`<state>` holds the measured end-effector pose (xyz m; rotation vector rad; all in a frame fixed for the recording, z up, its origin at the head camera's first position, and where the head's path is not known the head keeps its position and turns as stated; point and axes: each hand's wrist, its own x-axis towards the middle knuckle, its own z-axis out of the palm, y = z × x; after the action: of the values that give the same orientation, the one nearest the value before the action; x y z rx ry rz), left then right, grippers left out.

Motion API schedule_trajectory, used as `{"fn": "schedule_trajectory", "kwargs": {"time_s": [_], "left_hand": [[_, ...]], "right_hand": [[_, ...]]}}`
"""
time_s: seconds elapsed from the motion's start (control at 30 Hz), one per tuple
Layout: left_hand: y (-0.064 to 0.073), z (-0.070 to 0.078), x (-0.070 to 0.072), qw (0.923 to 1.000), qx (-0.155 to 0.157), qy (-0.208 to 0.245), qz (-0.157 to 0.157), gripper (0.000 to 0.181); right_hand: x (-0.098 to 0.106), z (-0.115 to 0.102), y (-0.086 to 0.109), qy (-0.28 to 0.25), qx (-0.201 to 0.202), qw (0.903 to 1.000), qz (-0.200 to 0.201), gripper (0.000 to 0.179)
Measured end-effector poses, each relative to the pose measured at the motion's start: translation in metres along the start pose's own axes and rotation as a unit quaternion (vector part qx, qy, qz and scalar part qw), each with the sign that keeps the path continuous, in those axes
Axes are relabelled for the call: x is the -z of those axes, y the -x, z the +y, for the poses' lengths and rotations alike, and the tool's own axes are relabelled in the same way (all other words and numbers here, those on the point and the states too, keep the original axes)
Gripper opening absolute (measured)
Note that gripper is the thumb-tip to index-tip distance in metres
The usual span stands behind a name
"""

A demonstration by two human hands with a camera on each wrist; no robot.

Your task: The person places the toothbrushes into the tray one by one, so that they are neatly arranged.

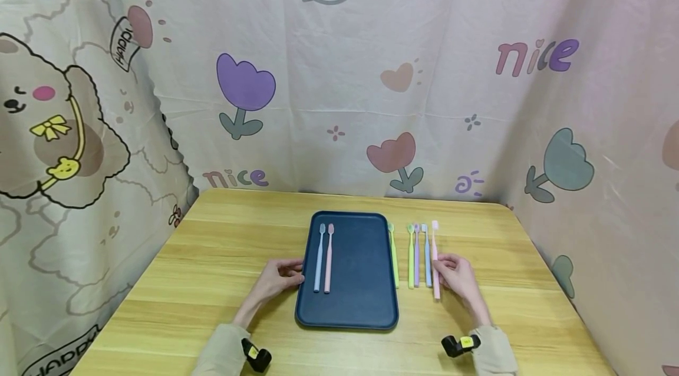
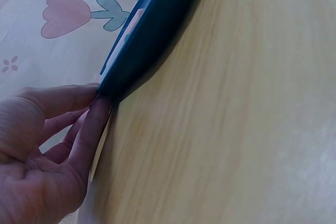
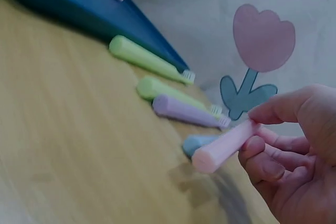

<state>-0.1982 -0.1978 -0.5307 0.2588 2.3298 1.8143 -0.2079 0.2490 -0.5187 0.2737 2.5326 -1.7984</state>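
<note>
My right hand (image 1: 457, 274) pinches a pink toothbrush (image 1: 435, 246) between thumb and fingers. In the right wrist view its thick handle end (image 3: 210, 156) points back toward the camera, raised over the table. Left of it lie a blue toothbrush (image 1: 427, 261), a purple toothbrush (image 1: 417, 258) and a green toothbrush (image 1: 411, 261). Another green toothbrush (image 1: 394, 258) is right beside the dark blue tray (image 1: 361, 305). On that tray a light blue toothbrush (image 1: 319, 261) and a second pink toothbrush (image 1: 328, 264) lie side by side. With its fingertips my left hand (image 1: 278, 277) grips the tray's left edge.
A wood-grain table (image 1: 223, 234) carries everything. Behind it hangs a printed curtain (image 1: 329, 69), which also runs along both sides. A small black camera sits on each wrist.
</note>
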Motion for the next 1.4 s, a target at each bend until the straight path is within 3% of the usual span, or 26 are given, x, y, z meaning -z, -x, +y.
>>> {"fn": "schedule_trajectory", "kwargs": {"time_s": [0.37,0.73,1.13,1.4], "left_hand": [[0.002,0.002,-0.001,1.0000,0.002,-0.005,0.000,0.049],[0.001,0.000,-0.002,1.0000,0.000,-0.006,0.003,0.050],[0.000,0.001,-0.001,1.0000,-0.001,0.008,0.001,0.050],[0.001,0.002,-0.002,0.9999,-0.002,0.011,0.000,0.050]], "right_hand": [[-0.008,-0.019,0.007,-0.037,0.031,0.9975,-0.051,0.033],[-0.033,-0.043,0.012,-0.065,0.069,0.9916,-0.088,0.034],[-0.063,-0.053,0.010,-0.083,0.109,0.9796,-0.146,0.037],[-0.078,-0.056,0.007,-0.078,0.106,0.9767,-0.170,0.032]]}}
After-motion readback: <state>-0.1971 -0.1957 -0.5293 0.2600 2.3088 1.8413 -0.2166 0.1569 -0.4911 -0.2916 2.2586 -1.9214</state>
